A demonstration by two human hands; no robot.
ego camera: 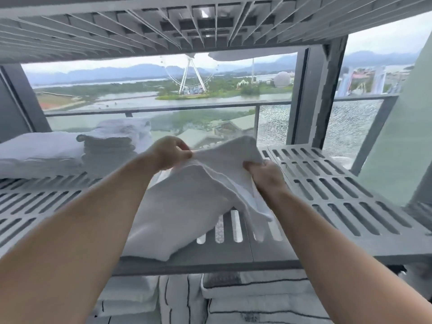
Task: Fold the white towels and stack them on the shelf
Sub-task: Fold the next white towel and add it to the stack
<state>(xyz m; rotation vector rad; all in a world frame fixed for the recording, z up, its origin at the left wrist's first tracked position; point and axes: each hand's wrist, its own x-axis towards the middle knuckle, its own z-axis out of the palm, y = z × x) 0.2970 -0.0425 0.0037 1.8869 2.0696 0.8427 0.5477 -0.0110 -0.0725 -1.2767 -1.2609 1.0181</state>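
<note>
A white towel (187, 202) hangs between my hands above the grey slotted shelf (339, 183), its lower part resting on the shelf's front edge. My left hand (171, 152) pinches the towel's upper edge at the left. My right hand (266, 173) grips the same edge at the right, fingers curled round the cloth. A stack of folded white towels (112, 143) stands at the back left of the shelf, next to a broad flat folded white towel (39, 153).
Another slotted shelf (140, 26) hangs close overhead. Below the front edge lie folded white towels (126, 298) and striped linen (257, 298). A dark upright post (311, 97) stands at the back right. Behind the shelf is a window with a balcony rail.
</note>
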